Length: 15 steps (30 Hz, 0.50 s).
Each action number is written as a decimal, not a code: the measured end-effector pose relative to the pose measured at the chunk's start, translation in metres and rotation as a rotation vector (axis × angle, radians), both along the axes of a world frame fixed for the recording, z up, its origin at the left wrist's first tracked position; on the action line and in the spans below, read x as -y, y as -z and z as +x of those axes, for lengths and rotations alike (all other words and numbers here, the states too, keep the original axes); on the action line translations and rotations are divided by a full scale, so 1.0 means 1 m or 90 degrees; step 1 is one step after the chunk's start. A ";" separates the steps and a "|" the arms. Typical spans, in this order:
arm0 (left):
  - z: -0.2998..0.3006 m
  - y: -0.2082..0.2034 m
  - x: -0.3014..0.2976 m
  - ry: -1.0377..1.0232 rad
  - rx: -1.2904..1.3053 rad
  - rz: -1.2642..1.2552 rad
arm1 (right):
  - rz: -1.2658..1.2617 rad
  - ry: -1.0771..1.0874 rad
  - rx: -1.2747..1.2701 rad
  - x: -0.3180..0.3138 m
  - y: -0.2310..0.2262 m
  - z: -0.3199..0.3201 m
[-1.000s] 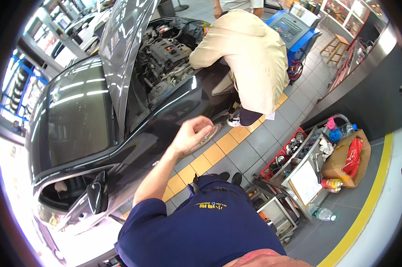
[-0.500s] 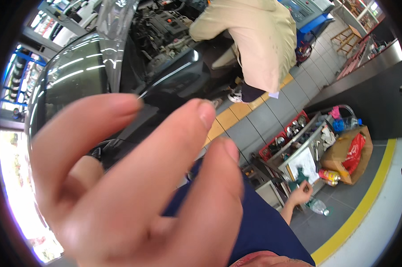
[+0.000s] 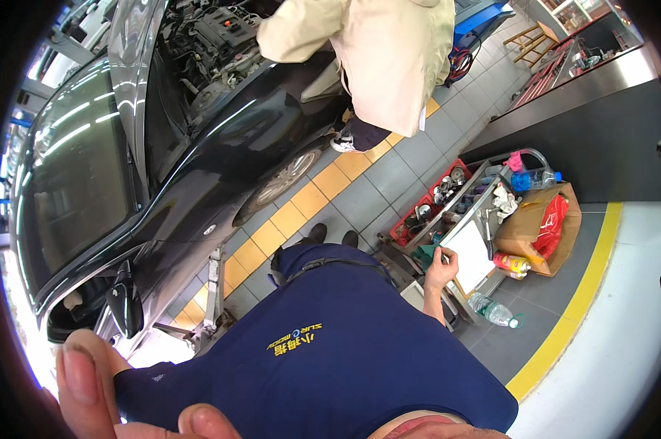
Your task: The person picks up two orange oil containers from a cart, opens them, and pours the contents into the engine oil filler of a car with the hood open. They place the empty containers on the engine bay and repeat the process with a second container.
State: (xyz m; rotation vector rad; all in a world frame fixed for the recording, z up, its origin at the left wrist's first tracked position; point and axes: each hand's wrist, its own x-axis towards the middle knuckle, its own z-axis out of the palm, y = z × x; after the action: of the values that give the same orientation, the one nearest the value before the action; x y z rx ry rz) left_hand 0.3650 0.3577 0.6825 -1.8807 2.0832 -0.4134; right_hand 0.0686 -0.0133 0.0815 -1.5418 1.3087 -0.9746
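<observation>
- Biggest thing in my feed is the black car (image 3: 199,168), off to the person's left with the hood up and the engine bay (image 3: 206,44) exposed.
- A co-worker in a beige coat (image 3: 396,58) leans over that engine. Their hands are out of my sight, so I'm keeping them apart from the two hands I'm following.
- The tool cart (image 3: 427,241) stands on the grey tiled floor (image 3: 389,175) to the person's right, near their feet. It's packed with red trays (image 3: 418,219) of small parts.
- A cardboard box (image 3: 524,238) with something red in it sits just beside the cart's far end.
- The white board (image 3: 471,256) lies flat on top of the cart. That's where the action is.
- A clear plastic bottle (image 3: 491,311) lies on the floor near the cart.
- The right hand (image 3: 440,267) is down at the cart, with its fingers (image 3: 445,254) touching the left edge of the white board. They look loosely bent, but I honestly can't tell if they're gripping it or only resting there.
- The left hand (image 3: 89,395) is right up against the lens at the lower left. Only a couple of fingertips show. Nothing shows in them, and I can't tell how open they are.
- Progress-wise, I'd say it's early: the board is flat on the cart, nothing is lifted, and the car is well apart from either hand.
</observation>
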 end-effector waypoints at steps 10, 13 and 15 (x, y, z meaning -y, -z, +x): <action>0.012 0.015 -0.007 -0.028 -0.037 0.006 | 0.016 -0.066 -0.005 0.052 0.003 0.027; 0.013 -0.001 -0.019 -0.035 -0.012 0.013 | -0.034 -0.082 -0.030 0.048 0.002 0.036; 0.010 -0.014 -0.029 -0.042 0.005 0.021 | -0.042 -0.100 -0.043 0.043 0.000 0.043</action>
State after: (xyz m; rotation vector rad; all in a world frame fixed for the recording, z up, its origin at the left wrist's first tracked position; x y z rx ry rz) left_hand 0.3746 0.3871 0.6969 -1.9203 2.0045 -0.3685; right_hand 0.1117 -0.0559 0.0813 -1.7128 1.1919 -0.8804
